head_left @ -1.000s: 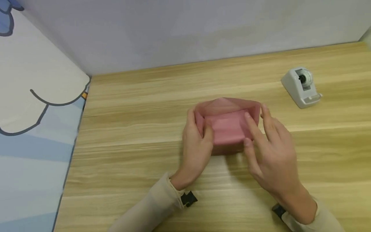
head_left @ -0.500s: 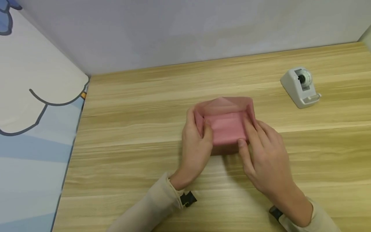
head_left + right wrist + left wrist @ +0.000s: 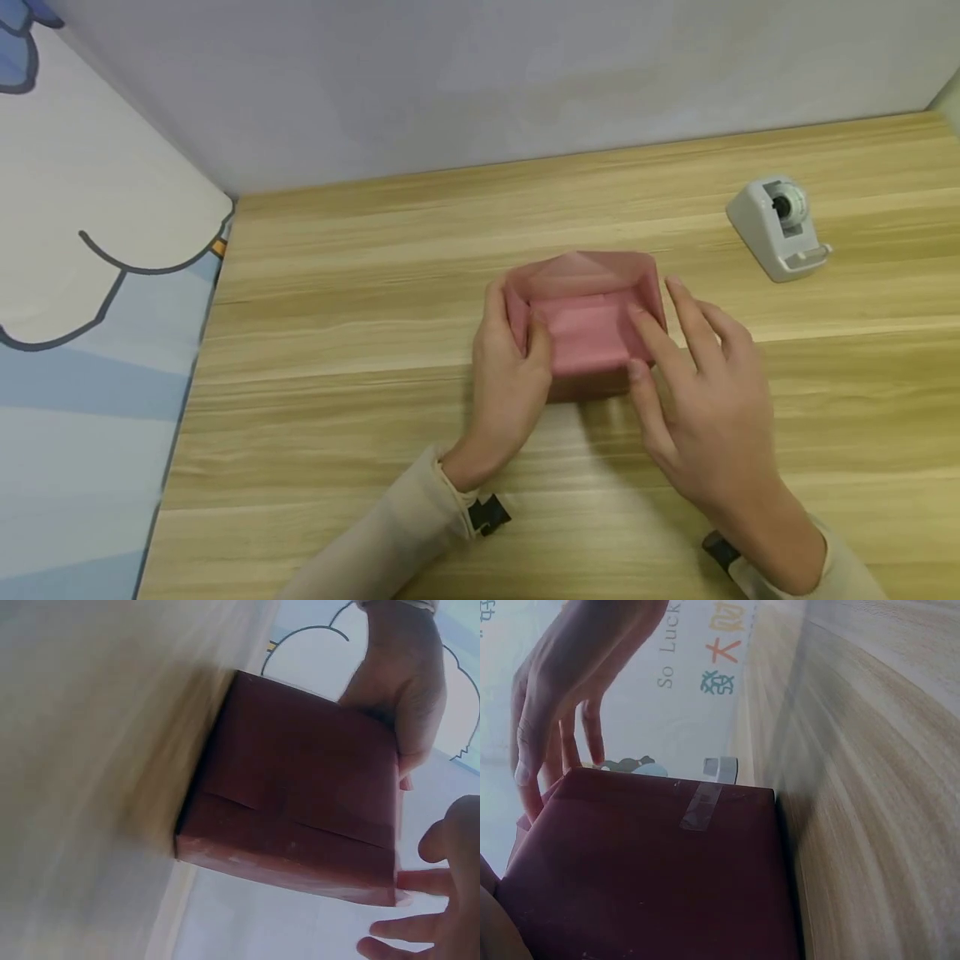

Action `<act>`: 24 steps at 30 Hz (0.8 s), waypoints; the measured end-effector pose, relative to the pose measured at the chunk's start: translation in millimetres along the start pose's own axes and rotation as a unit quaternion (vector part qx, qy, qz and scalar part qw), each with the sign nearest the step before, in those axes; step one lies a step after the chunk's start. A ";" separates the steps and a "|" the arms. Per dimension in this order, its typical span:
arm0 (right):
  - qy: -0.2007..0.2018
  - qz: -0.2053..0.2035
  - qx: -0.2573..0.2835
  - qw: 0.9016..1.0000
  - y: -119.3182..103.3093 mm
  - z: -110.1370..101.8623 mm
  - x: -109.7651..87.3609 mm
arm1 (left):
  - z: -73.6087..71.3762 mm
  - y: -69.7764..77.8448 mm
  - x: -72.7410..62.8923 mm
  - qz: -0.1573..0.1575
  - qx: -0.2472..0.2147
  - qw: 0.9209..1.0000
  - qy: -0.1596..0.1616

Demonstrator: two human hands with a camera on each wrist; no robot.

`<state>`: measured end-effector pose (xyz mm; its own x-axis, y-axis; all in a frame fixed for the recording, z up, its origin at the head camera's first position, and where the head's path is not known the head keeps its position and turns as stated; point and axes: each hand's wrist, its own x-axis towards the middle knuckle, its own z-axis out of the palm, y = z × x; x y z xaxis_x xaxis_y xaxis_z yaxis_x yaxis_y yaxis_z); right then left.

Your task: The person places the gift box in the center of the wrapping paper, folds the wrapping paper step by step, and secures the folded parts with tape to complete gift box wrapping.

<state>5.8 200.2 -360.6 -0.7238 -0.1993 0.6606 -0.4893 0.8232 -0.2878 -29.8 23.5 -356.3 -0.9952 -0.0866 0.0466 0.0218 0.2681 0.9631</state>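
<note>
An open-topped pink folded-paper box (image 3: 588,386) stands on the wooden table, darker red on its outer walls. My left hand (image 3: 510,387) grips its left wall, thumb inside and the other fingers outside. At the right end is my right hand (image 3: 716,408), fingers spread. Its index finger reaches over the rim into the box, the thumb is by the front right corner, and the remaining fingers stay outside. A strip of clear tape (image 3: 701,808) runs down one outer wall in the left wrist view. Faint creases cross the wall that faces the right wrist camera.
A pale grey tape dispenser (image 3: 780,227) with a clear roll sits at the back right of the table (image 3: 337,333). Behind rises a plain pale wall (image 3: 487,83). A panel with cartoon shapes (image 3: 97,292) borders the left side.
My right hand first moved left with its fingers pressing the box's right wall inward, then drew back right and spread. That wall stands straighter now. The left hand has kept its hold.
</note>
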 end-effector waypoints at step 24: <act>-0.017 -0.009 -0.015 1.000 1.5 0.4 18.9 | -0.1 -0.3 -0.1 0.006 0.003 1.000 0.005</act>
<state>-8.8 197.4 -348.8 -0.7316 -0.2323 0.6410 -0.4883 0.8346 -0.2550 -29.7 23.3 -356.6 -0.9937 -0.0940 0.0606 0.0326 0.2749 0.9609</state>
